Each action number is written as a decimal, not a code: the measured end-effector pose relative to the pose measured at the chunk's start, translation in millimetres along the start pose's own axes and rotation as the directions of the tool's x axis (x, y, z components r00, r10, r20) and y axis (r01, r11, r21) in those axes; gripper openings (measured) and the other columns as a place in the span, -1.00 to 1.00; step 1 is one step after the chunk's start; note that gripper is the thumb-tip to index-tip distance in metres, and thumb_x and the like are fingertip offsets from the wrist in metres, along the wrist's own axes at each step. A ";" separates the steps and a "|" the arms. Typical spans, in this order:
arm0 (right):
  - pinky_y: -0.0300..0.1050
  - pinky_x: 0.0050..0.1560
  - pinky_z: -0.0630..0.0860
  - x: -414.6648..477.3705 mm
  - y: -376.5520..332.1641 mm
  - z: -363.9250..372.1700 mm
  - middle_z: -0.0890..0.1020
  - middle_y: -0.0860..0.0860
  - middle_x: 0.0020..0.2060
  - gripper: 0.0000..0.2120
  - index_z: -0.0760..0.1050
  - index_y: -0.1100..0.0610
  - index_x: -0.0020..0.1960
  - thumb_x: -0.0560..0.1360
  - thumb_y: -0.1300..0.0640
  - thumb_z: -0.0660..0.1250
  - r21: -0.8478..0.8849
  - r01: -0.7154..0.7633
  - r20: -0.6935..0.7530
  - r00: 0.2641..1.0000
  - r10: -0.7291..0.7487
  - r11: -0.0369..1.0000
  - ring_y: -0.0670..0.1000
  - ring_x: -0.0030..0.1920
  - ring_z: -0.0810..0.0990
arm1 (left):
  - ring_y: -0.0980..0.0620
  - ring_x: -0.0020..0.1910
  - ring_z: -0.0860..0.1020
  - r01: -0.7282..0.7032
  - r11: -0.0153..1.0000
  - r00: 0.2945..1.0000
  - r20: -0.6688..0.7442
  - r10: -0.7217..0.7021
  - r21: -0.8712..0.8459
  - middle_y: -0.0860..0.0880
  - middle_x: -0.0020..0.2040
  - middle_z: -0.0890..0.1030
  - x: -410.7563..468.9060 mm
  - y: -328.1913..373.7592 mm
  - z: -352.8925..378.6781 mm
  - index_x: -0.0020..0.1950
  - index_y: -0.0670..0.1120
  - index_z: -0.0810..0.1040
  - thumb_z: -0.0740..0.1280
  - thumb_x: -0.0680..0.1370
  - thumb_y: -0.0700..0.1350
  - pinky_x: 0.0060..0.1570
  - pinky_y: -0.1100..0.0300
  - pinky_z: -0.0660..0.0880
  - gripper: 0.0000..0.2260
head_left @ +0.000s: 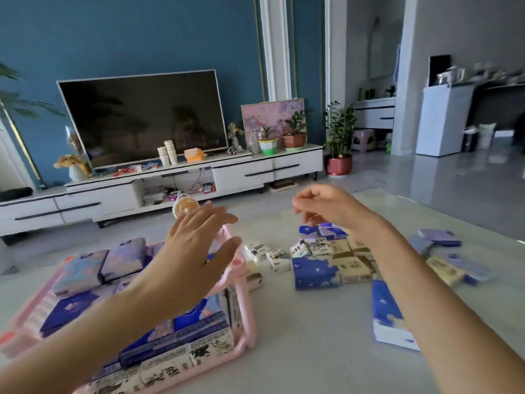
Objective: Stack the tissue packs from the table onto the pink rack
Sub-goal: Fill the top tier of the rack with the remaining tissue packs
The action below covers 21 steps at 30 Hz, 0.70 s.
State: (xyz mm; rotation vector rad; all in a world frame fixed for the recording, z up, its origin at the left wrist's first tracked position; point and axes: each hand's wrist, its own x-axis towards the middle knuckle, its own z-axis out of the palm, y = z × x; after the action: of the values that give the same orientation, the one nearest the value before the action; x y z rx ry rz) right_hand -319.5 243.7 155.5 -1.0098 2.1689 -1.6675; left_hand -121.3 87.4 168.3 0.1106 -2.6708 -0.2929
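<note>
The pink rack (246,319) sits at the lower left of the table, filled with several blue, purple and cream tissue packs (76,270). A heap of loose tissue packs (315,273) lies on the table to the right of the rack. My left hand (196,251) hovers above the rack's far right corner with fingers spread, holding nothing. My right hand (326,204) hangs above the far end of the heap, fingers loosely curled, with nothing visible in it. A large blue pack (387,314) lies partly under my right forearm.
More purple and cream packs (443,257) are scattered at the table's right side. A small round fan (184,207) stands beyond the table's far edge. Behind are the white TV cabinet (159,186), a television and potted plants (339,143) on the grey floor.
</note>
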 end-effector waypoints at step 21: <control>-0.03 0.40 0.17 -12.0 240.9 -233.9 0.32 0.08 0.42 -0.40 0.25 0.09 0.44 0.43 0.29 0.26 -0.360 -0.526 -0.658 0.729 0.190 0.770 0.09 0.42 0.26 | -0.03 0.17 0.47 0.072 0.966 0.883 0.466 0.054 -0.249 -0.05 0.33 0.39 221.0 172.5 284.1 0.39 -0.01 0.31 0.25 0.57 -0.08 0.11 0.17 0.45 -0.61</control>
State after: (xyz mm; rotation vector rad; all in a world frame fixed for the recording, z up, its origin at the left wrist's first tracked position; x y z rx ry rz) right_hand -532.7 458.0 8.9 -0.0417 3.0912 -1.3069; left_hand -450.4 281.0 51.8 -0.0379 -3.0769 -0.7579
